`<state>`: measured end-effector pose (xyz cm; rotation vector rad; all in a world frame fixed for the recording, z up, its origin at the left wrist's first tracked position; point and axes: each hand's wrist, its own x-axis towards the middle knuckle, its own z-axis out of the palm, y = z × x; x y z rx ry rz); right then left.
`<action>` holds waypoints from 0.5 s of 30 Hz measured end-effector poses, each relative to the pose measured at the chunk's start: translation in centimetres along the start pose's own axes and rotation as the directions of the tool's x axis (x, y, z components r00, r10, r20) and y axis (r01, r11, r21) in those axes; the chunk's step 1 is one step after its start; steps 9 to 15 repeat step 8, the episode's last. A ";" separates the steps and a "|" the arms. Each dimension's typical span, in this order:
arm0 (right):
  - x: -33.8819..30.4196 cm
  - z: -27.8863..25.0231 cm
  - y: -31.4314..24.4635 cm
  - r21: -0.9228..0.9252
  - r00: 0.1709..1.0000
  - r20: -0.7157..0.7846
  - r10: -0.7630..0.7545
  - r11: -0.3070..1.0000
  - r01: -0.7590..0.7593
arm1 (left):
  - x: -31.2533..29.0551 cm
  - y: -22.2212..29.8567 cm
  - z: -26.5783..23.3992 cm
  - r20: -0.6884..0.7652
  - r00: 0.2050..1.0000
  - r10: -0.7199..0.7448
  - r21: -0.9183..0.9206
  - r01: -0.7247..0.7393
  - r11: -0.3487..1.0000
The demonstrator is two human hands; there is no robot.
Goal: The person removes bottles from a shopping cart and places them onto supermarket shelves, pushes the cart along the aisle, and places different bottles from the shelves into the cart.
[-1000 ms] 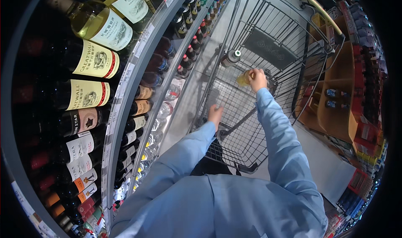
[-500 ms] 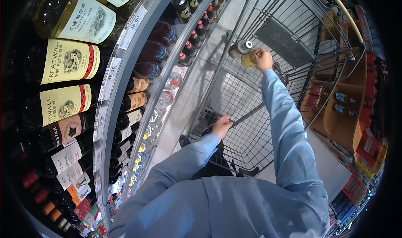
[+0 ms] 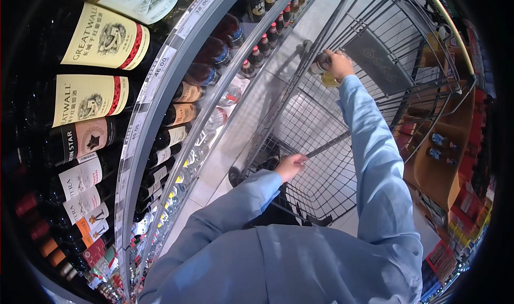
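Observation:
In the far left part of the shopping cart (image 3: 326,130) stand two bottles side by side. My right hand (image 3: 339,66) is closed at the top of a dark bottle (image 3: 319,64), its fingers covering the cap. A bottle with yellow contents (image 3: 329,80) stands just below that hand, partly hidden by it; whether the hand touches it I cannot tell. My left hand (image 3: 290,167) hovers over the near left side of the cart, fingers loosely bent and apart, with nothing visible in it.
On the left, a store shelf (image 3: 147,90) carries several wine bottles (image 3: 110,36), with cola and other drink bottles (image 3: 256,58) on lower levels. A grey panel (image 3: 380,63) is fixed at the cart's far end. Wooden display shelving (image 3: 436,170) stands on the right.
My right hand has moved from the yellow bottle to the top of the dark bottle. The left hand has shifted slightly right and down. The shelf has slid a little in view.

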<state>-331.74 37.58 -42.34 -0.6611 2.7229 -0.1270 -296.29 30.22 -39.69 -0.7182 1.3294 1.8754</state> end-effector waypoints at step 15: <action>1.9 1.8 0.9 0.161 0.994 -0.017 -0.106 0.981 0.107 | -0.7 -1.5 -1.4 -0.009 0.999 0.036 0.065 -0.036 0.997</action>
